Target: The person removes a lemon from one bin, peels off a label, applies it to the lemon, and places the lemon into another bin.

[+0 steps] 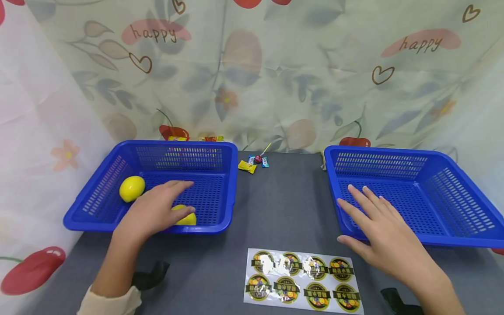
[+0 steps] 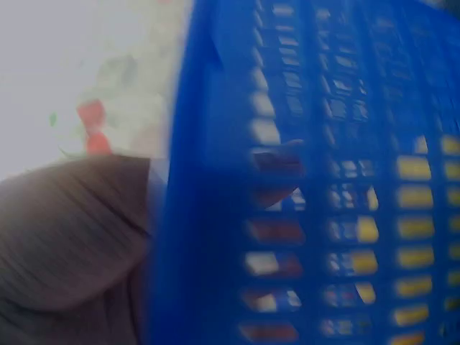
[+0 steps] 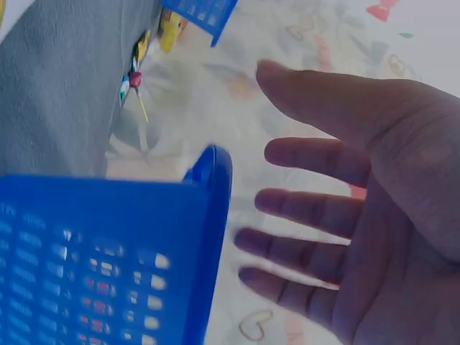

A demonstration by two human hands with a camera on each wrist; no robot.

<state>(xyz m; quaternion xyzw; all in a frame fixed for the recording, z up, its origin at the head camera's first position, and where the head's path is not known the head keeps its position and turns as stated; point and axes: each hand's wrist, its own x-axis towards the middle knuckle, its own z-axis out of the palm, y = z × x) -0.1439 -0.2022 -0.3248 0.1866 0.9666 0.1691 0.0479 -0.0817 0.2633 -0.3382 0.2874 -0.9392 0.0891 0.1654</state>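
My left hand (image 1: 157, 208) reaches over the near side of the left blue basket (image 1: 232, 188), fingers extended. A yellow lemon (image 1: 189, 218) lies partly hidden beneath its thumb; I cannot see any contact. A second yellow lemon (image 1: 132, 189) sits at the left of that basket. In the left wrist view the basket's slotted wall (image 2: 215, 215) fills much of the frame, blurred. My right hand (image 1: 386, 236) hovers by the near left corner of the right blue basket (image 1: 433, 188), fingers spread and holding nothing. The right wrist view shows its palm (image 3: 402, 215) beside the basket's rim (image 3: 215, 215).
A sheet of round stickers (image 1: 303, 280) lies on the grey table (image 1: 283, 205) between the arms. Small wrapped sweets (image 1: 247, 166) and a lollipop (image 1: 258, 159) lie at the back between the baskets. A patterned curtain (image 1: 275, 65) hangs behind.
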